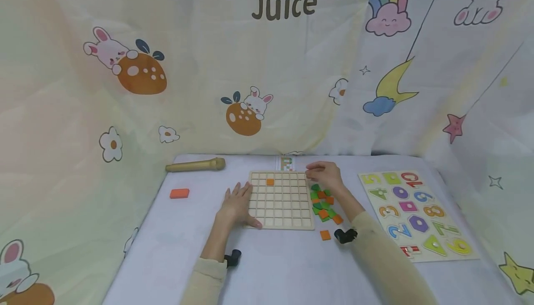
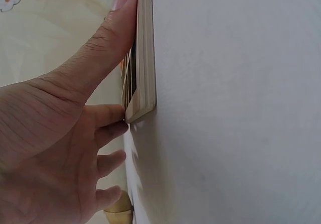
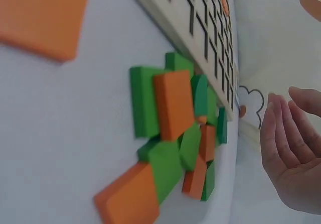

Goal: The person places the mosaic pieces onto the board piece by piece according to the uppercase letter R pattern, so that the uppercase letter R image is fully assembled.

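A wooden grid board (image 1: 281,207) lies on the white table, one orange square tile (image 1: 270,182) in a cell of its upper part. My left hand (image 1: 236,207) rests at the board's near left corner. Its thumb lies along the near edge and the other fingers spread by the left side; the left wrist view shows the thumb (image 2: 103,48) against the rim. Over the board's far right corner is my right hand (image 1: 327,176), fingers loosely bent. In the right wrist view its thumb and fingertips (image 3: 273,101) are apart, nothing between them.
Green and orange tiles (image 1: 323,213) lie heaped along the board's right side, a single orange tile (image 1: 325,235) nearer me. A small pattern card (image 1: 286,163) is behind the board. Leftward are a toy microphone (image 1: 196,165) and an orange-red block (image 1: 179,193); rightward, a number puzzle (image 1: 417,212).
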The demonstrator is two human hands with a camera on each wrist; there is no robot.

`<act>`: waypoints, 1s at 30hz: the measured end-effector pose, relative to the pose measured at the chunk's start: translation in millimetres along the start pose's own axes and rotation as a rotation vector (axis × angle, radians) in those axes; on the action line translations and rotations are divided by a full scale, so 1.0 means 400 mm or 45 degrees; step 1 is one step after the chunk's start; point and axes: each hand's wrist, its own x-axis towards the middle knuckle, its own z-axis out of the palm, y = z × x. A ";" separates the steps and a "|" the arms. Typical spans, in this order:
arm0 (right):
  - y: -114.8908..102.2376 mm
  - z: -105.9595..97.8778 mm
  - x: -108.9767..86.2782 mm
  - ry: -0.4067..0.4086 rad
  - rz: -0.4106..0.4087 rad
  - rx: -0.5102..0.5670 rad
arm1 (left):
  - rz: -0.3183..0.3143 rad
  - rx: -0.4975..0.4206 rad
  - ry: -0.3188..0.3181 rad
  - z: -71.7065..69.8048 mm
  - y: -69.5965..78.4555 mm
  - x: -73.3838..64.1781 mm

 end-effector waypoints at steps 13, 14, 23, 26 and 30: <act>0.057 -0.049 -0.023 -0.018 -0.015 -0.350 | -0.013 -0.023 -0.009 0.001 0.001 0.003; 0.063 -0.049 -0.022 -0.037 -0.032 -0.398 | -0.015 -0.025 -0.005 0.001 0.000 0.003; 0.096 -0.036 -0.012 -0.032 -0.106 -0.658 | -0.001 -0.039 0.002 0.004 -0.003 0.002; 0.095 -0.033 -0.011 0.007 -0.084 -0.684 | 0.003 -0.032 -0.003 0.003 -0.002 0.001; 0.086 -0.026 -0.013 0.047 -0.018 -0.748 | 0.003 -0.030 0.001 0.001 -0.001 0.000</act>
